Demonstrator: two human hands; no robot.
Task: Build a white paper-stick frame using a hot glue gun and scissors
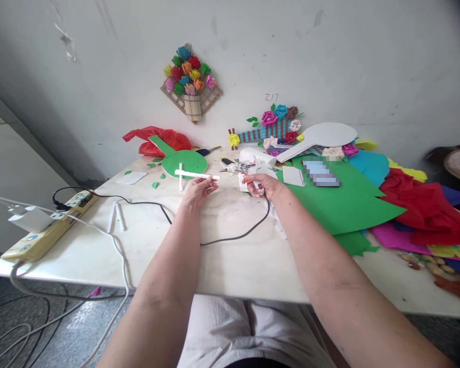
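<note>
Between the fingers and thumb of my left hand (202, 190) is a narrow white strip (193, 175), held nearly level. A shorter white strip (181, 185) crosses its left end; whether the two are joined I cannot tell. My right hand (262, 186) is wrapped round a white glue gun (242, 180) with an orange trigger, its black cord (249, 234) trailing over the table. The gun's tip is hard to make out among the clutter behind it. Just beyond my left hand lies a green round cutout with a handle (193, 159).
Two white strips (117, 217) lie near a yellow power strip (71, 209) at left. Green sheets (352, 204), a phone (321, 174) and a white paddle-shaped cutout (329, 134) are at right, beside coloured cloth or paper (425, 204). Scissors (209, 151) lie at the back.
</note>
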